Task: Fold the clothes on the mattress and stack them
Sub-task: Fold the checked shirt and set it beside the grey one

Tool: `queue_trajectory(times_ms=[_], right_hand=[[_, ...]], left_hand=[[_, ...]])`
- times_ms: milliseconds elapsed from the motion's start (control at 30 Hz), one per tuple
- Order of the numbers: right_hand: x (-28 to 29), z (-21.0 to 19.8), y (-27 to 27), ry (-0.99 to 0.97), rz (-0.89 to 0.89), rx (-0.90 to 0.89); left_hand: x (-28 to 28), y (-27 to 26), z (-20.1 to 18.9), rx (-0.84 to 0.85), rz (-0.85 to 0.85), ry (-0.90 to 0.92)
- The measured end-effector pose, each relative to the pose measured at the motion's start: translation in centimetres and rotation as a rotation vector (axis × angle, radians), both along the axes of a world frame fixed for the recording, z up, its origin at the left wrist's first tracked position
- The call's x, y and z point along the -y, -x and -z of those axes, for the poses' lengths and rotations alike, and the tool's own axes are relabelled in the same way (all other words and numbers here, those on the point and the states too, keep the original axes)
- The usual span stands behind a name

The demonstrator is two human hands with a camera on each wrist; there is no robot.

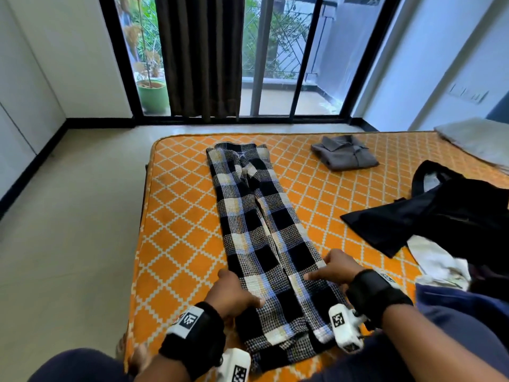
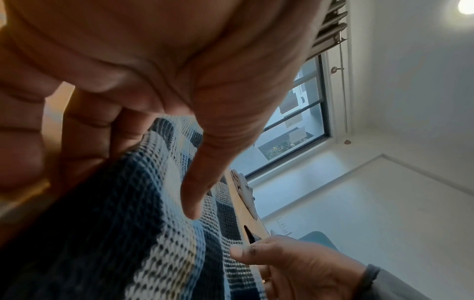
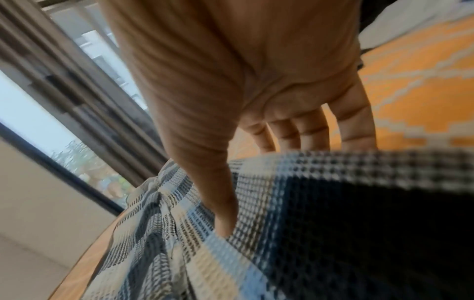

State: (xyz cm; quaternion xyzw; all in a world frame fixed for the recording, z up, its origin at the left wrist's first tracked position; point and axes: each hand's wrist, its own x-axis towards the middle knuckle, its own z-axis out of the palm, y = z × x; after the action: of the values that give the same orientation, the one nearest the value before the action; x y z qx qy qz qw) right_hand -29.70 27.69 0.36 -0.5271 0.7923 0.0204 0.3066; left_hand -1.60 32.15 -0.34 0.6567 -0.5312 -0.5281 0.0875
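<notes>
Lying lengthwise on the orange mattress with a white diamond lattice [image 1: 181, 216] is a checked shirt of navy, white and pale blue waffle-weave cloth [image 1: 256, 216], folded into a long narrow strip with its collar at the far end and its hem at the near edge. The left hand [image 1: 234, 293] grips the strip's left edge near the hem: in the left wrist view the thumb [image 2: 195, 194] presses on top of the cloth while the fingers [image 2: 84, 130] curl under it. The right hand [image 1: 337, 267] holds the right edge a little farther along; the right wrist view shows its thumb [image 3: 220, 203] dug into the top of the fabric and the fingers [image 3: 356, 125] going down behind the raised edge, apparently underneath it, though the cloth hides their tips. Both hands thus pinch the shirt from opposite sides.

Far and to the right on the mattress sits a grey collared shirt, already folded into a neat rectangle [image 1: 345, 155]. On the right, well apart from it, a black garment lies loosely heaped [image 1: 440, 213], with a crumpled white garment [image 1: 438, 263] just near of it, partly under its edge. A pale grey pillow [image 1: 476, 139] lies at the far right corner.
</notes>
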Motion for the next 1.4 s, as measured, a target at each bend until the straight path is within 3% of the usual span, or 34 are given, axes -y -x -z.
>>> queue_trajectory(times_ms=[100, 300, 400, 500, 600, 733, 933, 1100, 1200, 1267, 1333, 1400], right_hand=[[-0.4, 0.5, 0.1, -0.043, 0.095, 0.136], [-2.4, -2.4, -1.2, 0.085, 0.180, 0.451], [-3.1, -3.5, -0.8, 0.247, 0.328, 0.686], [-4.3, -5.6, -0.8, 0.229, 0.333, 0.852], [-5.9, -6.1, -0.8, 0.144, 0.248, 0.810], [-8.6, -5.9, 0.5, 0.119, 0.259, 0.758], [-10.3, -6.1, 2.1, 0.140, 0.188, 0.708], [-7.1, -8.3, 1.5, 0.245, 0.196, 0.864], [-2.0, -9.2, 1.1, 0.308, 0.269, 1.089], [1.7, -9.1, 0.6, 0.355, 0.293, 1.223], [4.4, -7.5, 0.1, 0.416, 0.299, 1.183], [5.7, -4.6, -0.2, 0.448, 0.270, 1.046]], left_hand=[[0.0, -0.2, -0.3, -0.085, -0.018, 0.021], [-1.9, -1.3, -2.7, -0.397, -0.258, -0.055], [-3.4, -1.0, -4.4, -0.589, -0.356, 0.017], [-4.6, -0.4, -5.4, -0.704, -0.416, 0.074], [-5.8, -0.1, -4.7, -0.712, -0.457, 0.010], [-8.2, 0.0, -3.9, -0.655, -0.654, -0.081], [-10.3, 0.0, -4.2, -0.619, -0.646, -0.163], [-7.2, -0.5, -6.3, -0.569, -0.557, -0.005], [-2.2, -0.8, -8.1, -0.543, -0.518, 0.152], [1.7, -1.3, -8.6, -0.637, -0.538, 0.268], [4.8, -2.3, -7.6, -0.819, -0.580, 0.342], [6.1, -3.5, -5.3, -0.824, -0.636, 0.396]])
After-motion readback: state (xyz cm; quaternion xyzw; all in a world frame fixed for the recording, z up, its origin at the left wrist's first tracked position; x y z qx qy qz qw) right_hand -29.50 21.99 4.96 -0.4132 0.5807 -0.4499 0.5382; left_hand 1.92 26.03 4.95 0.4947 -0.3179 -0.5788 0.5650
